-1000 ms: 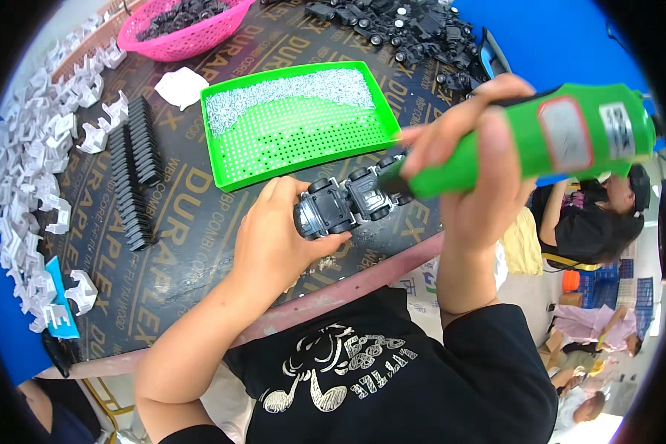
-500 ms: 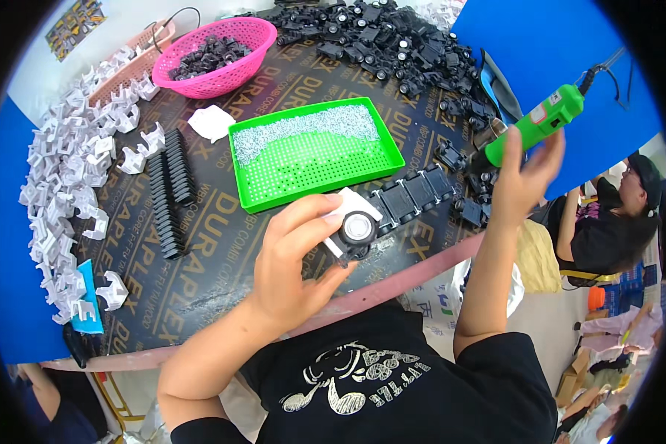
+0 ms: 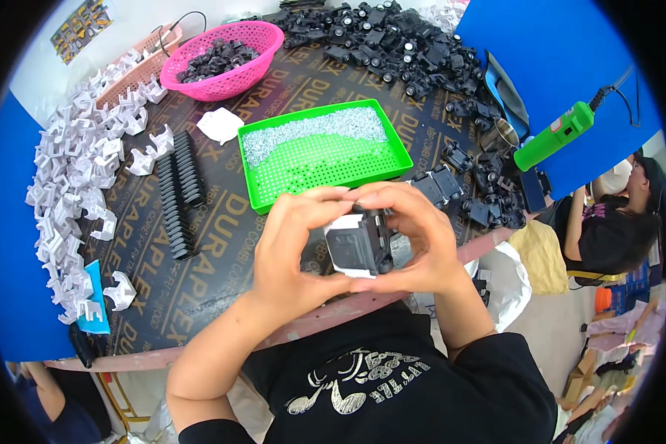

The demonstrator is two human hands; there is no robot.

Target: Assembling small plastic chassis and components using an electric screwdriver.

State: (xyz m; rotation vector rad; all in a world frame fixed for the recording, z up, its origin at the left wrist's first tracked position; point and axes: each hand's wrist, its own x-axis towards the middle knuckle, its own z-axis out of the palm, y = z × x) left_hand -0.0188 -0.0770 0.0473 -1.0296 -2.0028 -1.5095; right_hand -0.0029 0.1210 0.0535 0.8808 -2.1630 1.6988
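Two bare hands grip one black-and-white toy vehicle (image 3: 354, 244), the left hand (image 3: 292, 248) and the right hand (image 3: 429, 240) curled around its opposite sides, thumbs below and fingers above, over the near part of a dark table (image 3: 207, 285). Just past the right hand lies a black toy part (image 3: 439, 185), and beyond both hands sits a green tray (image 3: 311, 176) with small metal pieces (image 3: 314, 132) along its far side. Farther out are a pink basket (image 3: 233, 89) of black parts, scattered white parts (image 3: 74, 185) on the left, and a tilted green power tool (image 3: 555, 139) on the right.
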